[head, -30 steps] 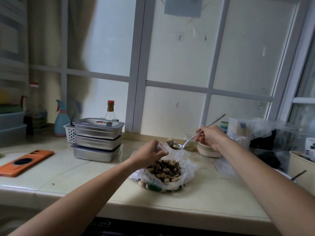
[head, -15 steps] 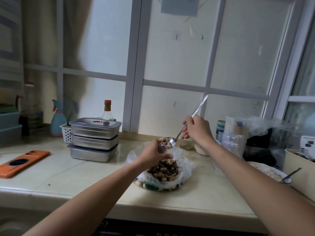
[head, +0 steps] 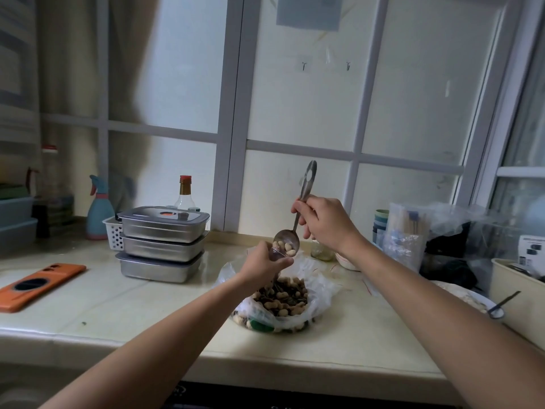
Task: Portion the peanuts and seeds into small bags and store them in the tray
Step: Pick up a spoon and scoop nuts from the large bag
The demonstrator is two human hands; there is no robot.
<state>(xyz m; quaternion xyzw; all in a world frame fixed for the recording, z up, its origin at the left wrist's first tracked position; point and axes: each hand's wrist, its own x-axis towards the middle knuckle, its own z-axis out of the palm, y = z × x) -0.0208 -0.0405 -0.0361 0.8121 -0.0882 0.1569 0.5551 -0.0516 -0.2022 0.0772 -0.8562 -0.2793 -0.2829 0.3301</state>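
while right hand [head: 326, 224] holds spoon [head: 307, 182] handle-up, left hand [head: 261, 268] pinches small bag [head: 276, 256]

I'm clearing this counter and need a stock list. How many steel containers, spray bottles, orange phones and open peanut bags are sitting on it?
Steel containers: 3 (one stack)
Spray bottle: 1
Orange phone: 1
Open bag of peanuts: 1
Total: 6

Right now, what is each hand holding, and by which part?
Right hand grips the spoon mid-handle, peanuts in its bowl. Left hand pinches a clear bag near its mouth, below the spoon.
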